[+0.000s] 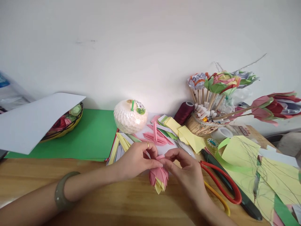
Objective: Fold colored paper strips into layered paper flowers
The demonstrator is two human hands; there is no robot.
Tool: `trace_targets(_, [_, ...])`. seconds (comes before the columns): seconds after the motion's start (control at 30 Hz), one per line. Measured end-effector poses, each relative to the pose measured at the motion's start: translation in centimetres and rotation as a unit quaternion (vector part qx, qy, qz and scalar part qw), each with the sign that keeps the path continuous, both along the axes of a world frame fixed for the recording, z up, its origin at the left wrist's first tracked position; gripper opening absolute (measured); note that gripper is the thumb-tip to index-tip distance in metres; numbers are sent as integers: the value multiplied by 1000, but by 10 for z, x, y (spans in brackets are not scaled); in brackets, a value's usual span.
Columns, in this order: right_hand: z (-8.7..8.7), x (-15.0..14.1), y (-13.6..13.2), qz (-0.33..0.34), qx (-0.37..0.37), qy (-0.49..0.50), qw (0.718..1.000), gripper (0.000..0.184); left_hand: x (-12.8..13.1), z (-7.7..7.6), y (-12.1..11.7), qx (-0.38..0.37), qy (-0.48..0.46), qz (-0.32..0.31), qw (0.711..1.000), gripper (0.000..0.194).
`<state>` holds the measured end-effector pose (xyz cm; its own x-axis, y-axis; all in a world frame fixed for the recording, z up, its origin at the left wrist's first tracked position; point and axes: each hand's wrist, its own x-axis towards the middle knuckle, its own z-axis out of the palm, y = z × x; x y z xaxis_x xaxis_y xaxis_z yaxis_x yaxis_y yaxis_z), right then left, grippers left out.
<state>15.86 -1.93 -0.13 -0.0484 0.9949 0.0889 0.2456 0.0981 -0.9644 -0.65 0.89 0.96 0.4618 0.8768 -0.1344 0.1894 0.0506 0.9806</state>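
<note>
In the head view, the left hand [138, 157] and the right hand [185, 166] are meeting over the wooden table [105, 201], both pinching a small pink paper piece [160, 157] between thumb and fingers, probably because something so slight is calling for fingertip control. The pink-and-yellow paper flower [159, 179] is sitting just below the fingertips with its yellow tips pointing near, which is seemingly leaving its petals uncrushed; the fingers are hiding its far end, so whether it is hanging or resting I cannot tell. Folded pink strips [154, 138] and yellow slips [191, 139] are lying just beyond the hands, presumably for easy reach. On the right, the red-and-yellow scissor handles [237, 194] and a dark green tool [251, 209] are crowding the right hand's side, and loose wires [268, 185] are tangling over paper. Farther off, a basket [199, 125] is holding stemmed paper flowers [222, 82]; far left, a white sheet [42, 119] is partly covering a bowl [77, 117].
</note>
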Motion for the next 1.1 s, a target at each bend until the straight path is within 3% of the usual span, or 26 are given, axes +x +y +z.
trace_targets(0.1, [-1, 4, 5, 74, -66, 61, 993, 21, -2, -1, 3, -66, -34, -32, 997, 16])
trace_targets(0.27, [-3, 8, 12, 158, -153, 96, 971, 21, -6, -7, 9, -80, -25, -31, 996, 14])
trace_targets(0.5, [-7, 8, 12, 131, -136, 54, 980, 20, -9, -12, 17, -95, -44, -48, 993, 6])
trace_targets(0.73, [-8, 10, 15, 146, -136, 58, 978, 23, -7, -17, 15, -121, -75, -29, 989, 10])
trace_targets(1.1, [-8, 5, 6, 112, -42, -83, 989, 15, -6, -20, 12, -112, -73, -6, 991, 13])
